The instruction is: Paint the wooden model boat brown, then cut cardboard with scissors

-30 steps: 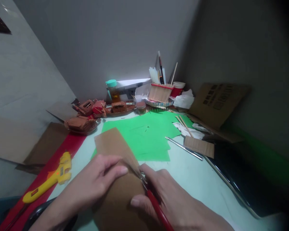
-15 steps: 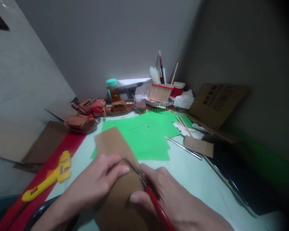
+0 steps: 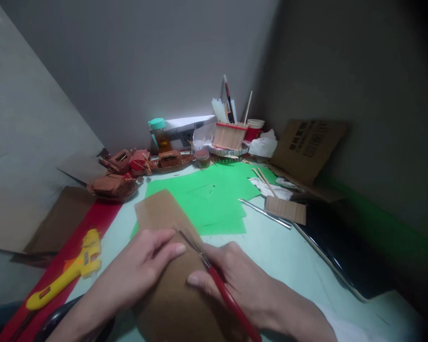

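A long piece of brown cardboard (image 3: 164, 213) runs from the lower middle up toward green sheets (image 3: 217, 204). My left hand (image 3: 151, 261) is closed on its left part, thumb on top and fingers pressed near it. Red-handled scissors (image 3: 228, 297) are in my right hand (image 3: 231, 275), their blades lying across the cardboard's right side, with the tip near my left fingertips. The right thumb rests over the cardboard beside the handle; the other right fingers are mostly hidden.
A yellow glue gun (image 3: 67, 275) lies on a red strip (image 3: 96, 218) at left. Brown model boats (image 3: 112, 187), a jar (image 3: 160, 135) and a stick holder (image 3: 230, 137) stand behind. At right are a metal rod (image 3: 266, 213), a cardboard scrap (image 3: 285, 210) and a black device (image 3: 338, 247).
The view has shifted slightly, so the background things sit further left. The scissor blades now show more clearly over the cardboard, and both hands keep their holds.
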